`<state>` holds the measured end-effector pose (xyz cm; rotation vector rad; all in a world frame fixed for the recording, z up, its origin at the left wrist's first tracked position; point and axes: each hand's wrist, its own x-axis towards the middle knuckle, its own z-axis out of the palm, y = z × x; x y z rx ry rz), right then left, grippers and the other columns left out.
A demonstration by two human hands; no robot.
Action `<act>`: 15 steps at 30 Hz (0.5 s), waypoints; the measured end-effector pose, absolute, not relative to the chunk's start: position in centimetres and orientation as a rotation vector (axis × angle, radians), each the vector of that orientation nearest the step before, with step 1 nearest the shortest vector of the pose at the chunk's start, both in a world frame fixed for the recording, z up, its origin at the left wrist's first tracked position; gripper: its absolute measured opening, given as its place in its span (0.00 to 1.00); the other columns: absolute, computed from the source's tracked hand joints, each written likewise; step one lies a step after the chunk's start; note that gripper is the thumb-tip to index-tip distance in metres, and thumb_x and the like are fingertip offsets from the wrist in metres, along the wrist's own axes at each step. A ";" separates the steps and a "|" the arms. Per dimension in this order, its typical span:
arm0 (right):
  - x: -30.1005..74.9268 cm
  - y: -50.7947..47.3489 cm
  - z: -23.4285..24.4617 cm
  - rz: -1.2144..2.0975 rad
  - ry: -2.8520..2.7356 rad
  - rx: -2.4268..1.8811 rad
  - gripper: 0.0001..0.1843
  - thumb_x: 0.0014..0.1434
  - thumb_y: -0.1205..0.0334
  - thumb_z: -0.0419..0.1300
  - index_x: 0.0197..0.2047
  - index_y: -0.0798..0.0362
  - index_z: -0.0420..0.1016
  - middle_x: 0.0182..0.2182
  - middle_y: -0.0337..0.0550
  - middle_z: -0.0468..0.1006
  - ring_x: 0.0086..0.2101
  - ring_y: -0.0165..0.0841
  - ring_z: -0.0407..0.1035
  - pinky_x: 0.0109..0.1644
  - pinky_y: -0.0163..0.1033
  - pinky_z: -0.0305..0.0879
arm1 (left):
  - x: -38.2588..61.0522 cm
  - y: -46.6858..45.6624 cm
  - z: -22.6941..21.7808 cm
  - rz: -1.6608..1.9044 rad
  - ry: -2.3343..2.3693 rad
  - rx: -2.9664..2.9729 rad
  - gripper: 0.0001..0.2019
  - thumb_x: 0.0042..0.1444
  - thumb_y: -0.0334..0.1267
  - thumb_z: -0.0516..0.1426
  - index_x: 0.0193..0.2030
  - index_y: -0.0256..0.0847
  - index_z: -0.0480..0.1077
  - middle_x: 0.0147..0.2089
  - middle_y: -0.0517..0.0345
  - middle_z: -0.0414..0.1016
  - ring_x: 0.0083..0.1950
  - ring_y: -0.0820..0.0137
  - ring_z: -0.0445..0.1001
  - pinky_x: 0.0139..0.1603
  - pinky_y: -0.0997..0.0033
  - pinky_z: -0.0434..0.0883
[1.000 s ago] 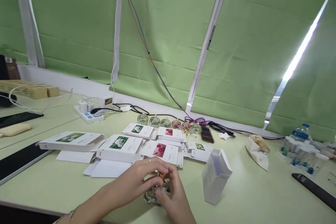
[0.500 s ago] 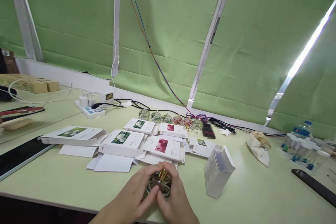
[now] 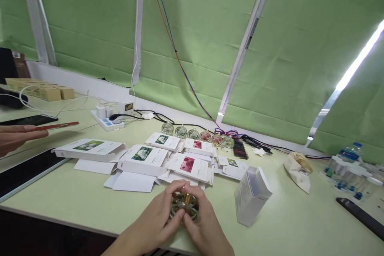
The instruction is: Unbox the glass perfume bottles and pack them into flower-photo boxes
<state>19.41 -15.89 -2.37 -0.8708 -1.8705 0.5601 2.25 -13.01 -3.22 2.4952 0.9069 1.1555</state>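
Clasping a gold-capped glass bottle (image 3: 184, 207) are left hand (image 3: 156, 226) and right hand (image 3: 205, 228); carton (image 3: 189, 167) lettering unreadable.

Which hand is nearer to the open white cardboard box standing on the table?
Right. The right hand is close beside the white box; the left hand is farther, beyond the round glass bottle.

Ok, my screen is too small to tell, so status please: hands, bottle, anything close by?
Left hand and right hand: both grip the glass bottle. Open white box stands to its right, apart. Flat cartons beyond.
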 end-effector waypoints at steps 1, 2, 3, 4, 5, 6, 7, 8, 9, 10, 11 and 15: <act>19.4 -15.9 -2.6 0.562 -1.859 -0.882 0.31 0.51 0.79 0.52 0.56 0.44 0.57 0.50 0.40 0.69 0.50 0.30 0.66 0.56 0.36 0.63 | 2.3 -13.0 -3.1 1.137 0.907 2.479 0.24 0.58 0.33 0.50 0.60 0.45 0.49 0.54 0.48 0.68 0.52 0.62 0.71 0.50 0.62 0.72; 19.5 -15.9 -2.9 0.558 -1.857 -0.898 0.32 0.51 0.79 0.52 0.56 0.44 0.56 0.51 0.40 0.69 0.51 0.30 0.66 0.57 0.37 0.62 | 2.3 -13.0 -3.0 1.110 0.912 2.462 0.23 0.58 0.33 0.50 0.59 0.45 0.50 0.54 0.49 0.68 0.51 0.62 0.72 0.49 0.62 0.72; 19.5 -15.9 -3.3 0.543 -1.864 -0.916 0.34 0.51 0.79 0.52 0.58 0.44 0.54 0.53 0.40 0.68 0.52 0.30 0.65 0.58 0.37 0.61 | 2.4 -13.0 -2.9 1.077 0.925 2.444 0.22 0.58 0.33 0.50 0.59 0.44 0.50 0.53 0.48 0.69 0.50 0.62 0.72 0.49 0.62 0.72; 19.5 -15.8 -3.6 0.519 -1.879 -0.932 0.36 0.50 0.79 0.52 0.60 0.44 0.52 0.55 0.41 0.66 0.54 0.31 0.63 0.58 0.37 0.61 | 2.4 -13.0 -2.8 1.038 0.941 2.425 0.22 0.58 0.34 0.50 0.59 0.43 0.51 0.53 0.48 0.69 0.49 0.62 0.73 0.48 0.62 0.72; 19.4 -15.7 -3.9 0.488 -1.898 -0.946 0.39 0.49 0.79 0.52 0.61 0.43 0.49 0.56 0.41 0.65 0.55 0.32 0.62 0.59 0.38 0.60 | 2.5 -13.0 -2.8 0.997 0.957 2.403 0.23 0.57 0.34 0.50 0.59 0.43 0.51 0.52 0.48 0.70 0.49 0.62 0.73 0.48 0.61 0.72; 19.4 -15.6 -4.2 0.450 -1.913 -0.956 0.42 0.48 0.80 0.52 0.63 0.43 0.47 0.57 0.42 0.64 0.55 0.32 0.62 0.58 0.38 0.61 | 2.5 -12.9 -2.8 0.957 0.974 2.376 0.23 0.57 0.35 0.51 0.59 0.42 0.52 0.51 0.48 0.71 0.48 0.62 0.73 0.47 0.61 0.72; 19.3 -15.6 -4.4 0.412 -1.927 -0.961 0.44 0.47 0.80 0.52 0.64 0.44 0.45 0.57 0.42 0.64 0.55 0.33 0.62 0.58 0.38 0.62 | 2.5 -12.9 -2.9 0.924 0.986 2.345 0.23 0.57 0.36 0.51 0.59 0.42 0.52 0.51 0.47 0.72 0.47 0.61 0.73 0.47 0.61 0.72; 19.3 -15.5 -4.6 0.376 -1.935 -0.963 0.44 0.46 0.80 0.53 0.64 0.44 0.45 0.57 0.43 0.64 0.55 0.34 0.63 0.57 0.38 0.63 | 2.5 -12.9 -3.0 0.908 0.990 2.309 0.24 0.57 0.37 0.52 0.60 0.42 0.53 0.51 0.47 0.72 0.48 0.60 0.73 0.47 0.61 0.72; 19.2 -15.5 -4.7 0.345 -1.938 -0.965 0.44 0.46 0.79 0.53 0.64 0.44 0.45 0.56 0.43 0.65 0.54 0.34 0.64 0.56 0.38 0.64 | 2.4 -12.8 -3.1 0.912 0.977 2.273 0.25 0.57 0.39 0.53 0.60 0.42 0.53 0.52 0.47 0.72 0.48 0.59 0.73 0.47 0.60 0.71; 19.1 -15.5 -4.7 0.320 -1.939 -0.967 0.43 0.47 0.78 0.54 0.64 0.45 0.45 0.55 0.44 0.66 0.53 0.35 0.65 0.55 0.39 0.65 | 2.4 -12.7 -3.2 0.946 0.955 2.228 0.25 0.57 0.42 0.53 0.60 0.43 0.53 0.54 0.46 0.71 0.49 0.58 0.73 0.48 0.60 0.71; 19.0 -15.5 -4.6 0.298 -1.933 -0.974 0.42 0.47 0.77 0.54 0.63 0.46 0.45 0.55 0.45 0.66 0.52 0.35 0.66 0.54 0.39 0.66 | 2.4 -12.7 -3.3 1.006 0.928 2.170 0.25 0.57 0.45 0.53 0.61 0.43 0.54 0.55 0.46 0.69 0.51 0.58 0.72 0.50 0.60 0.70; 18.8 -15.6 -4.7 0.267 -1.917 -0.995 0.40 0.46 0.75 0.57 0.61 0.47 0.50 0.52 0.47 0.69 0.48 0.36 0.69 0.51 0.39 0.68 | 2.7 -11.8 -1.5 1.209 0.858 1.903 0.21 0.61 0.50 0.47 0.58 0.43 0.58 0.57 0.46 0.67 0.56 0.58 0.67 0.55 0.59 0.66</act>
